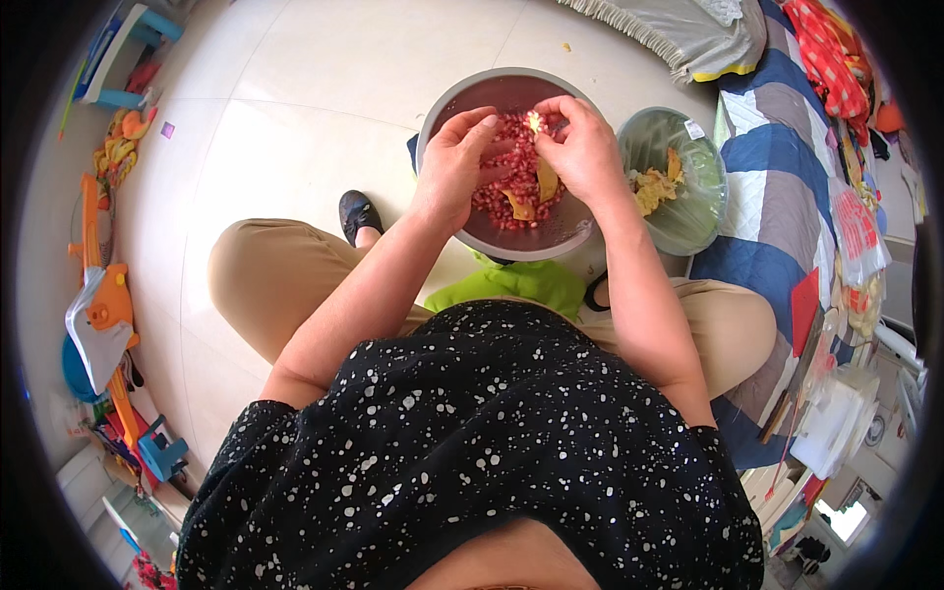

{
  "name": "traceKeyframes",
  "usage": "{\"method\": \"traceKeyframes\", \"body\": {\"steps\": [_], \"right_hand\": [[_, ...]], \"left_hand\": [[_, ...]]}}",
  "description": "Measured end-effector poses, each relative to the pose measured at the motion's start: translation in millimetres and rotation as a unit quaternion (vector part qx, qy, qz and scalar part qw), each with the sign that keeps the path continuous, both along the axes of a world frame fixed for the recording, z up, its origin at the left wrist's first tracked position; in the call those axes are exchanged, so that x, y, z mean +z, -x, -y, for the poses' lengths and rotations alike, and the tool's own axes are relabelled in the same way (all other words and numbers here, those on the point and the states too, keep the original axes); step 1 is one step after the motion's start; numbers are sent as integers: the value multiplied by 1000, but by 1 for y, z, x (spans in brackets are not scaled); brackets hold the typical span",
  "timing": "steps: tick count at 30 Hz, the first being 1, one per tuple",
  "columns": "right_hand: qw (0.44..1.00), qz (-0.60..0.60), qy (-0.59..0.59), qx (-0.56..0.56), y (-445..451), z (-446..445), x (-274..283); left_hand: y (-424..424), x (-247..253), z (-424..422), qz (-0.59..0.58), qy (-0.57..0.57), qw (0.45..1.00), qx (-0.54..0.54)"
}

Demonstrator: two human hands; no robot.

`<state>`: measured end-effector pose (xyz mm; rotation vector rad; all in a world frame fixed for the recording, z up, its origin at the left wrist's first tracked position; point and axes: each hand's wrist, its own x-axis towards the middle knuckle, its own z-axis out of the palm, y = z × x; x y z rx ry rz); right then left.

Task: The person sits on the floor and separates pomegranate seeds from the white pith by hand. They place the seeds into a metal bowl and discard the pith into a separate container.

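A grey metal basin (582, 240) stands before me, holding loose red pomegranate arils (512, 177). Two yellowish pieces of pomegranate peel (547, 181) lie among them. Between the thumb and fingers of my right hand (586, 151) is a small pomegranate piece (535, 122), with pale yellow membrane and arils showing. My left hand (459, 158) is over the left part of the basin, thumb raised and its lower fingers spread above the arils. I see nothing held in it.
Right of the basin is a bin (708, 221) lined with clear plastic, with peel scraps (656, 188) inside. A blue, grey and white quilted cover (771, 166) runs along the right. Toys, including an orange one (110, 295), line the left. Bright green cloth (516, 284) lies below the basin.
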<state>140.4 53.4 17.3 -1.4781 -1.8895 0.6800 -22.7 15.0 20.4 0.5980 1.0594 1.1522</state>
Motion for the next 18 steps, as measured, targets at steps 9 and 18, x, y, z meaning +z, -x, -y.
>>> {"method": "traceKeyframes", "body": {"steps": [9,18], "right_hand": [[985,-151,32,75,9,26,38],[977,173,-58,110,-3,41,-6]], "left_hand": [[1,-10,0,131,-13,991,-19],[7,-6,0,119,1,993,27]]}}
